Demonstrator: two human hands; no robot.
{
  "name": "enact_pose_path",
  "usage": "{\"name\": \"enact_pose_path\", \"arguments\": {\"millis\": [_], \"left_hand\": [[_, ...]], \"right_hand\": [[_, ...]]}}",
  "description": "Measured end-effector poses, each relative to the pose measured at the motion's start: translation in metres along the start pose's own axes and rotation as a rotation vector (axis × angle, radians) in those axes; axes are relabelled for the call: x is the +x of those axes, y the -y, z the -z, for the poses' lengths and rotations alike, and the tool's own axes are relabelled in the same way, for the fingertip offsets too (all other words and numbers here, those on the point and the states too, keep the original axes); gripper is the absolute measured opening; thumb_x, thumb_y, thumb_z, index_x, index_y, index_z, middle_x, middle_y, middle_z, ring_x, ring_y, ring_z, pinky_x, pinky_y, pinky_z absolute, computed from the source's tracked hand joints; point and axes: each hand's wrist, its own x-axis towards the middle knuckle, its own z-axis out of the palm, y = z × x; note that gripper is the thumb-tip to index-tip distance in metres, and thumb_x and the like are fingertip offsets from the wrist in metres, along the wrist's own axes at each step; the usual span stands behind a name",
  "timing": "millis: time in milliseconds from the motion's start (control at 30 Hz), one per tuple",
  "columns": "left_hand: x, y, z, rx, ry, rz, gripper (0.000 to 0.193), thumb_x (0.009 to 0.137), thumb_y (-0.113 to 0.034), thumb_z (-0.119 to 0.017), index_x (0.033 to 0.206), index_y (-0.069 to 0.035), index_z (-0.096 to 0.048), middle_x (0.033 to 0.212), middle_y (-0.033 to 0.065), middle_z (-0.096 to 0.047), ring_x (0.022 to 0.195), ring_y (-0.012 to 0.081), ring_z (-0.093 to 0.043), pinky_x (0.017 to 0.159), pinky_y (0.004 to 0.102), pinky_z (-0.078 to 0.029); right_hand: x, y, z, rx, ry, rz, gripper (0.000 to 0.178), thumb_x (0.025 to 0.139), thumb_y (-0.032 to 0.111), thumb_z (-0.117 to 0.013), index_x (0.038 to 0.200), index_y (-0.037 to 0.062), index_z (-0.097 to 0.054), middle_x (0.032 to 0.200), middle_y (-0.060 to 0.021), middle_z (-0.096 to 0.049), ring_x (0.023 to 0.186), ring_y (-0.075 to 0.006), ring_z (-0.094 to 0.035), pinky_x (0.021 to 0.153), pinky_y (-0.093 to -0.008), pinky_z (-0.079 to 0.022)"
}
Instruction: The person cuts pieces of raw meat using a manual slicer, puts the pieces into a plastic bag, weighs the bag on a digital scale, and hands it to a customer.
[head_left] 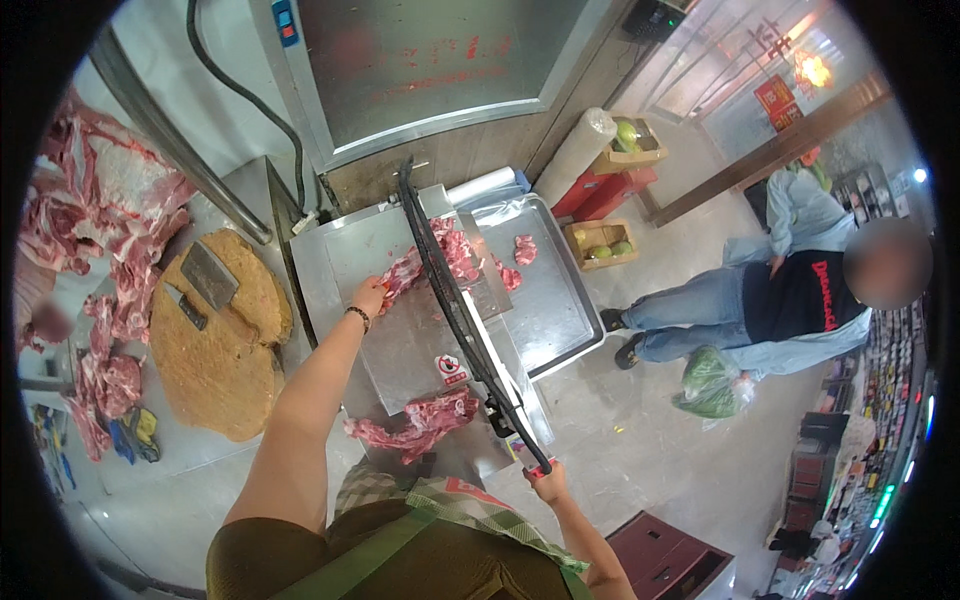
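Note:
My left hand (368,297) is closed on the near end of a long piece of raw bony meat (403,273). That meat runs across the steel bed (390,355) of a lever bone cutter and passes under its long dark arm (432,255). My right hand (545,483) is wrapped round the red-and-black handle at the arm's near end. A cut chunk of meat (524,250) lies beyond the arm in a shallow metal tray (560,320). Another long strip of raw meat (415,425) sits at the bed's near edge, close to my body.
To the left, a round wooden chopping block (215,370) carries a cleaver (209,275) and a small knife (185,307). Large raw cuts (110,190) lie beyond it. At right stands a person (790,295) with a green bag (713,382). Fruit boxes (598,247) stand behind the tray.

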Motion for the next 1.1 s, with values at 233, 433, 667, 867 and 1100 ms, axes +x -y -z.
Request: {"name": "enact_pose_path", "arguments": {"millis": [233, 433, 667, 867, 1100], "left_hand": [[0.013, 0.002, 0.009, -0.033, 0.074, -0.073, 0.032, 0.1, -0.013, -0.049, 0.131, -0.014, -0.059, 0.089, 0.0002, -0.067, 0.062, 0.0092, -0.059, 0.051, 0.0266, -0.047], [0.017, 0.004, 0.017, 0.032, 0.301, -0.082, 0.032, 0.101, -0.016, -0.051, 0.132, -0.017, -0.059, 0.09, -0.0036, -0.067, 0.065, 0.0062, -0.057, 0.053, 0.025, -0.044], [0.027, -0.018, 0.001, -0.081, 0.408, -0.157, 0.032, 0.102, -0.019, -0.052, 0.134, -0.017, -0.058, 0.096, -0.0036, -0.066, 0.07, 0.0063, -0.057, 0.059, 0.0248, -0.048], [0.094, -0.035, -0.007, -0.051, 0.236, -0.187, 0.03, 0.103, -0.017, -0.05, 0.132, -0.016, -0.058, 0.099, 0.0021, -0.068, 0.069, 0.0108, -0.059, 0.056, 0.0294, -0.049], [0.097, -0.039, -0.018, 0.151, 0.058, -0.187, 0.024, 0.098, -0.015, -0.054, 0.118, -0.003, -0.057, 0.093, 0.0109, -0.071, 0.061, 0.0167, -0.066, 0.054, 0.0348, -0.052]], "right_hand": [[-0.032, 0.088, 0.048, 0.058, 0.038, -0.206, 0.018, 0.077, 0.013, -0.077, 0.082, 0.0033, -0.063, 0.063, -0.0037, -0.062, 0.051, -0.0128, -0.06, 0.048, -0.0303, -0.047], [-0.065, 0.207, 0.094, 0.107, 0.052, -0.326, 0.019, 0.077, 0.015, -0.076, 0.074, 0.0029, -0.061, 0.06, -0.004, -0.061, 0.048, -0.0133, -0.059, 0.046, -0.0295, -0.046], [-0.084, 0.317, 0.142, 0.084, 0.072, -0.335, 0.014, 0.081, 0.006, -0.074, 0.077, 0.0008, -0.062, 0.061, -0.0051, -0.06, 0.047, -0.0147, -0.059, 0.044, -0.0296, -0.046], [-0.081, 0.428, 0.171, 0.01, 0.171, -0.355, 0.011, 0.085, 0.006, -0.07, 0.087, -0.0011, -0.062, 0.062, -0.0051, -0.058, 0.047, -0.0141, -0.056, 0.044, -0.0302, -0.046], [-0.078, 0.477, 0.185, 0.037, 0.182, -0.418, 0.012, 0.084, 0.006, -0.07, 0.089, -0.0014, -0.062, 0.062, -0.0061, -0.058, 0.046, -0.0145, -0.056, 0.043, -0.0304, -0.046]]}}
